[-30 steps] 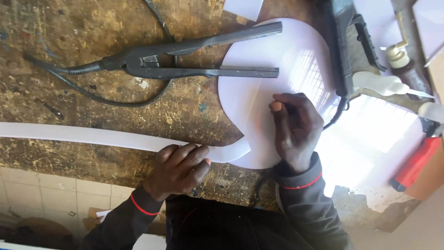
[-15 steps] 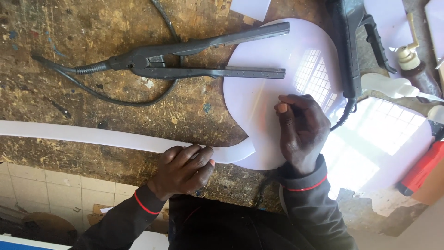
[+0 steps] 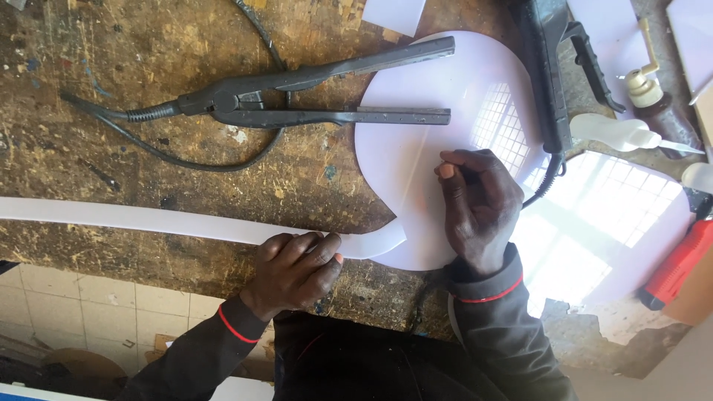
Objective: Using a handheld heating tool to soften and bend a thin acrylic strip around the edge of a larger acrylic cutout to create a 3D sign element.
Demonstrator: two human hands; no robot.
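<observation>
A long white plastic strip runs in from the far left edge across the worn, paint-flecked wooden counter, lying flat and curving slightly as it nears the middle. Above it lies a black long-armed heating tool with two flat blades, its jaws parted and its black cord looping beneath it (the blade tips reach over the rim of the disc). The left hand presses down on the strip near its right end, fingers curled over its near edge and clamped onto it, close to the counter's front edge. The strip's end touches the lower left rim of a large round white translucent plastic disc, which lies flat on the counter at centre right. The right hand rests on the disc's lower right part, fingers bent and pressed down on the surface; whether the fingertips pinch anything small cannot be told. Both sleeves are dark with a red band at the cuff. Just right of the disc a black handled tool stands along its rim. Further right sit a brown bottle with a cream pump cap, a white plastic nozzle piece and, at the far right edge, a red tool.
</observation>
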